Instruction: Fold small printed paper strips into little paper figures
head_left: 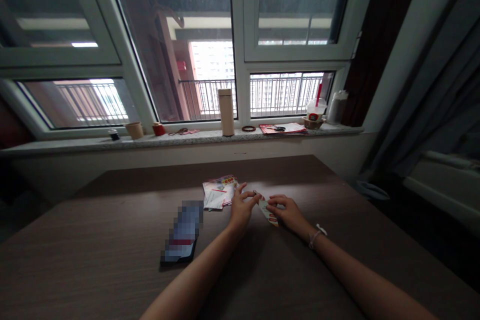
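Observation:
A small piece of printed paper (268, 213), pale green with red and orange print, is held between my two hands above the table. My left hand (241, 205) pinches its upper left end between thumb and forefinger, the other fingers partly raised. The fingers of my right hand (288, 211) are closed on its right edge, and the lower end hangs free. Just left of my left hand lies a small pile of printed paper sheets (215, 196). A phone (183, 232) with a blurred-out screen lies farther left, flat on the table.
On the brown table (112, 230) everything lies near the middle. The windowsill behind carries a beige flask (226, 112), scissors (278, 129) on red papers, a drink cup (315, 110) with a straw, a white bottle (337, 107), a paper cup (134, 131) and a red spool (158, 129).

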Demonstrator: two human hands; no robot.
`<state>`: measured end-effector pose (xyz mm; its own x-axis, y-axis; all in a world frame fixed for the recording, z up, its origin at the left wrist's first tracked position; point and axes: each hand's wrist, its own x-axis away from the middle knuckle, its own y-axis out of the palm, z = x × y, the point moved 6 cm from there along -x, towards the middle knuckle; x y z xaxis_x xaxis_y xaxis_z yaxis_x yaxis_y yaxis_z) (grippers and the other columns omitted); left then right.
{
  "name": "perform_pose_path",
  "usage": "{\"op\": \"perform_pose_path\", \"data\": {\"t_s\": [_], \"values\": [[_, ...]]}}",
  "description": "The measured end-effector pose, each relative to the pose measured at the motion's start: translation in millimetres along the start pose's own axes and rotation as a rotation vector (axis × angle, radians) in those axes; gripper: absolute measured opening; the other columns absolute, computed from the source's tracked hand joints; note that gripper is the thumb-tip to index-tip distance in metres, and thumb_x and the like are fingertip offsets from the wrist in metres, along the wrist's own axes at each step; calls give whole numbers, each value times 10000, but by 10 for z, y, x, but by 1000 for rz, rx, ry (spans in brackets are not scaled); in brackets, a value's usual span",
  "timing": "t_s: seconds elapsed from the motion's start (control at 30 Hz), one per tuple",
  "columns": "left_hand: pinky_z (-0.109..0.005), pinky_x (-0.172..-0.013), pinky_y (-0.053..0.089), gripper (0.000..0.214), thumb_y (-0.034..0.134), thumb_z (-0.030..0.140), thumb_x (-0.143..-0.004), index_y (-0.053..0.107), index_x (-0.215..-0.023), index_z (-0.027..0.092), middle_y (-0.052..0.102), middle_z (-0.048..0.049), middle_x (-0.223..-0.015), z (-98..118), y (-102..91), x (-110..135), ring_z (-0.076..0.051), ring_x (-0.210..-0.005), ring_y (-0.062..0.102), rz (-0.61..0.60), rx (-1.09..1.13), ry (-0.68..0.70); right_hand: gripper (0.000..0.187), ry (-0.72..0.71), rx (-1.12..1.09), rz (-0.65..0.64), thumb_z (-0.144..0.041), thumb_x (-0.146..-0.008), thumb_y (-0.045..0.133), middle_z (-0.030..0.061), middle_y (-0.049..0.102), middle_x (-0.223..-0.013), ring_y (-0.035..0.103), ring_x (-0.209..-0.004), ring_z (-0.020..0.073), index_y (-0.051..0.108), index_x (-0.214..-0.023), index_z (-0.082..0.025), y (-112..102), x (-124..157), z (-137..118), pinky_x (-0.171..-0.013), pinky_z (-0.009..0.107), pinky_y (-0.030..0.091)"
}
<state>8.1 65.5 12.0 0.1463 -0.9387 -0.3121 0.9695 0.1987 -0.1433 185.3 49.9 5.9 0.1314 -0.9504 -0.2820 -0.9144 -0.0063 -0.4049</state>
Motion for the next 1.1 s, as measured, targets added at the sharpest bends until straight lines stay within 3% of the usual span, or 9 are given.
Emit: {"op": "perform_pose_path", "data": {"t_s": [0.13,0.3,0.7,1.0,1.1], "values": [[-428,-1123,246,101,729,288,-689,725,-644,197,530,-76,-1345,33,-12,-2,-271,-1272,439,-8,-11,16,292,0,-3,12,-449,-718,686,115,689,-1057,604,-1036,258,768,-828,-191,4,-5,25,-977,403,414],[-418,-1113,270,108,733,313,-680,747,-705,209,523,-73,-1353,44,-110,-18,-276,-1273,437,72,-35,-2,271,-11,36,-14,-411,-731,668,119,698,-1021,581,-1072,274,769,-850,-189,37,3,40,-1002,435,372],[-414,-1100,295,76,724,202,-641,684,-580,182,593,-63,-1275,73,-138,-29,-261,-1231,481,110,-46,-40,257,-2,121,-51,-430,-754,652,102,677,-1061,552,-1128,286,766,-873,-233,69,12,68,-1044,476,304],[-401,-1101,307,139,673,305,-741,714,-680,188,560,-65,-1286,61,-144,-26,-248,-1228,474,101,-160,28,194,5,122,-40,-369,-745,650,85,686,-1007,544,-1114,281,749,-828,-224,74,22,22,-1044,477,303],[-407,-1086,331,144,676,314,-756,718,-678,201,524,-54,-1300,88,-154,-15,-251,-1218,470,114,-206,55,207,5,109,-34,-346,-736,650,51,680,-896,585,-988,249,718,-882,-216,79,34,2,-1026,474,318]]}}
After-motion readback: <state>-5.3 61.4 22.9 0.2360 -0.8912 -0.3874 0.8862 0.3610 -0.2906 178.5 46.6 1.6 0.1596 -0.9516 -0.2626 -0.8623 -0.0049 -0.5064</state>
